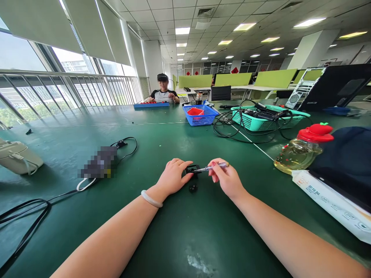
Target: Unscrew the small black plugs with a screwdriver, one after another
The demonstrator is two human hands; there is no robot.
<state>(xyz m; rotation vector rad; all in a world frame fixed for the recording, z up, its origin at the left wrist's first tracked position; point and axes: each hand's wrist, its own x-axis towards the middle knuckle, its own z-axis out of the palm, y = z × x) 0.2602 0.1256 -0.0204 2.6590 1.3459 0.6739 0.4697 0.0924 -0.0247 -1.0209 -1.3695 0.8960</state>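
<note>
My left hand [173, 175], with a pale bangle [151, 199] on its wrist, grips a small black part [191, 168] against the green table between thumb and fingers. From the other side, my right hand [224, 175] holds a slim screwdriver [213, 167] with a clear handle. The shaft points left and its tip meets the black part or lies right over it; the exact contact is too small to see. Just below, on the table, sits a small round black piece [193, 187], apart from both hands.
A pixelated dark box [100, 162] with cables lies left. Ahead stand a blue basket [199, 119] and a green basket [255, 124] of cables. At right are a red-lidded bottle [300, 152] and a white packet [333, 204]. Another person [164, 94] sits across the table.
</note>
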